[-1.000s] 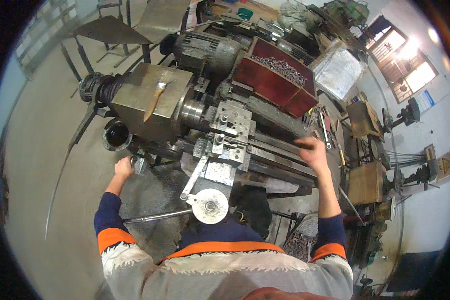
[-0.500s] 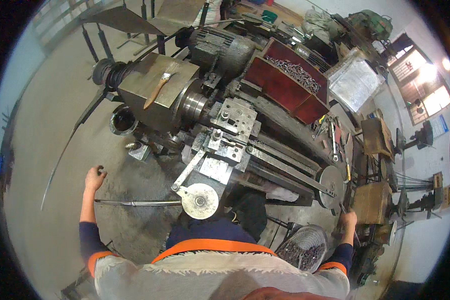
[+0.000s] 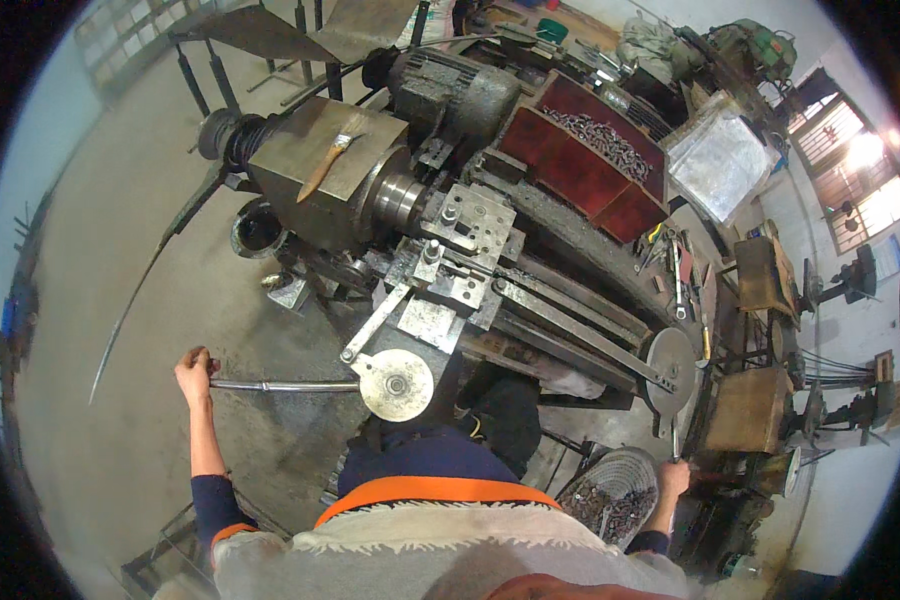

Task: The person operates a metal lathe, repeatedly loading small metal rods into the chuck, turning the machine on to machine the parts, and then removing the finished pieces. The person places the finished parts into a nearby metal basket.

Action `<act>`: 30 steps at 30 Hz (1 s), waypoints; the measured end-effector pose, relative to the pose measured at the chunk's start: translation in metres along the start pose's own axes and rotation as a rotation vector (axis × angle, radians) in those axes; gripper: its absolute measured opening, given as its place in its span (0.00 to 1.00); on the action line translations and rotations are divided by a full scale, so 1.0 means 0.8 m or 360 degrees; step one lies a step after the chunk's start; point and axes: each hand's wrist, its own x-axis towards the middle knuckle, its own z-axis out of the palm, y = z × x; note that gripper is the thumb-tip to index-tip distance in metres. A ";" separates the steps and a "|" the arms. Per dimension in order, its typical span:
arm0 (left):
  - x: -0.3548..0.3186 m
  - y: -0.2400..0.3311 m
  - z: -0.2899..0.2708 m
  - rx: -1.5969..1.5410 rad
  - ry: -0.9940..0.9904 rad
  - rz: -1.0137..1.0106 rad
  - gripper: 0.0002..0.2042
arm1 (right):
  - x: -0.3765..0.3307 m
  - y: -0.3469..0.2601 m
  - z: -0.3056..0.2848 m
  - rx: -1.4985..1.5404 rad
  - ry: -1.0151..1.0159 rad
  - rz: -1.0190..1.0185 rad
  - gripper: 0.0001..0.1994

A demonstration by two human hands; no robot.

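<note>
Since the earlier frame, the left hand [image 3: 194, 372] had come to the outer end of the steel rod [image 3: 280, 386], which ran leftward from the pale disc [image 3: 397, 385], perhaps for leverage; the fingers were small and foreshortened, so I could not tell whether they closed round it. Below the grey disc [image 3: 673, 372], the right hand [image 3: 675, 477] gripped the right lever [image 3: 674, 440], likely for similar leverage. A brush [image 3: 327, 165] lay on the flat-topped housing [image 3: 295, 125], apparently parked clear of both hands.

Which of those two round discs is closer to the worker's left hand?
The pale disc by the worker's waist; its rod points to the left hand. The other disc is well to the right, nearer the right hand.
</note>
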 end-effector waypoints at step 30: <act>0.051 -0.003 0.035 -0.0316 0.0269 0.0102 0.13 | -0.023 0.008 0.037 -0.0032 0.0400 -0.0152 0.16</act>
